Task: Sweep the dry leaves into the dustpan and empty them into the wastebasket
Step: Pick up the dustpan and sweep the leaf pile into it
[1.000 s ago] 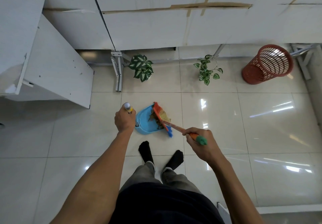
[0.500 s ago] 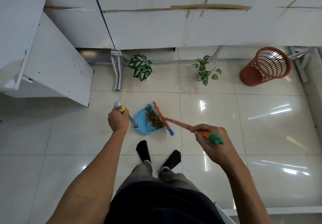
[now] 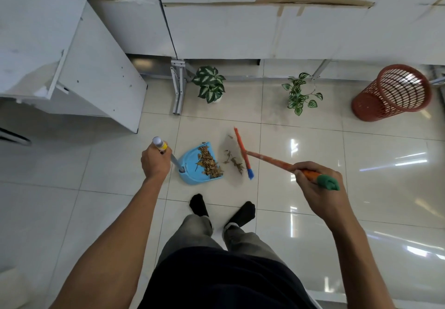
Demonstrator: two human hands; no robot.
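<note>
A blue dustpan rests on the tiled floor in front of my feet, with a heap of dry brown leaves along its right lip. My left hand grips the top of its upright handle. A few loose leaves lie on the floor just right of the pan. My right hand holds the orange broom handle near its green end. The broom head stands edge-on to the right of the loose leaves. A red mesh wastebasket stands at the far right by the wall.
Two small potted plants stand along the white wall panels. A white cabinet juts out at the left, with a metal leg beside it. My socked feet are just behind the dustpan.
The broom head has swung right, away from the dustpan lip, uncovering a few leaves on the floor. My right hand moved right. My left hand and the dustpan stayed about where they were.
</note>
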